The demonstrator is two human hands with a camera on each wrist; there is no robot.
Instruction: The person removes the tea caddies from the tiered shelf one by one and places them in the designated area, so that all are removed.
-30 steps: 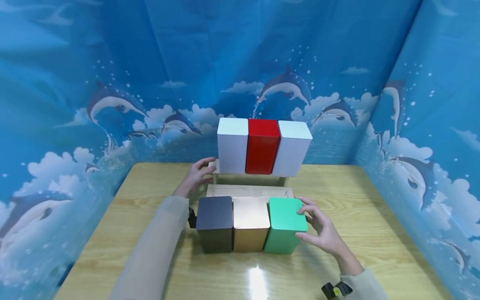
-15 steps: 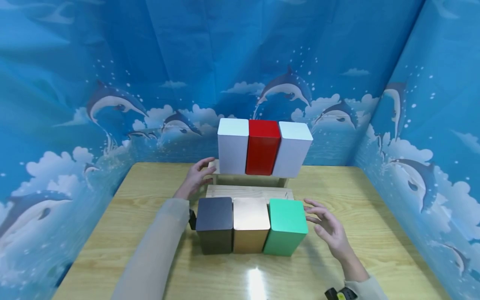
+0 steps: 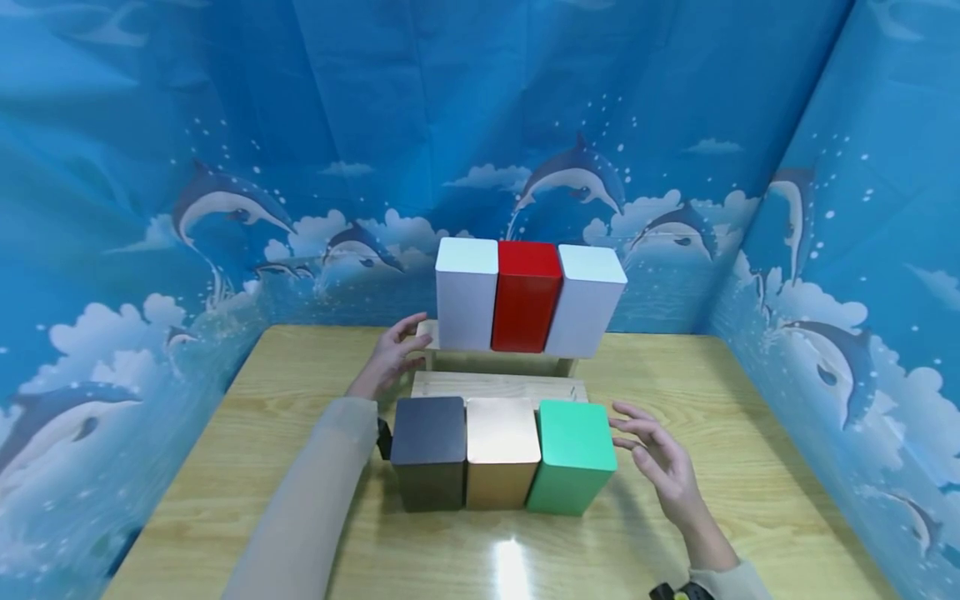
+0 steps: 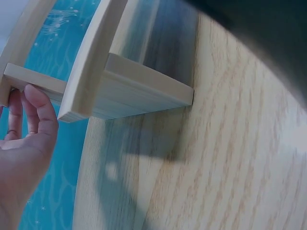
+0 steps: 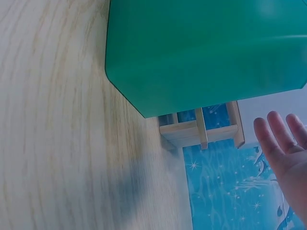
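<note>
Right hand (image 3: pixel 663 462), fingers straight and spread wide, hovers just beside the green tin (image 3: pixel 570 454) at its 3 o'clock side, apart from it and holding nothing; the right wrist view shows the fingers (image 5: pixel 278 139) extended with a gap between them and the green tin (image 5: pixel 206 52). Left hand (image 3: pixel 393 354) rests at the 9 o'clock end of the wooden rack (image 3: pixel 498 379), fingers and thumb curled lightly round its end rail; the left wrist view shows the fingertips (image 4: pixel 38 108) touching the rack's pale cross-bar (image 4: pixel 33 81). Green tin stands upright on the table (image 3: pixel 750 475), at the 3 o'clock end of a front row of three touching tins: black tin (image 3: pixel 429 450) at 9 o'clock, gold tin (image 3: pixel 501 450) in the middle. Toward 12 o'clock, on the upper step of the rack, stands a second row: white tin (image 3: pixel 465 292), red tin (image 3: pixel 527 296), and another white tin (image 3: pixel 587 298), side by side. Blue dolphin backdrop (image 3: pixel 225 167) encloses the table on three sides.
</note>
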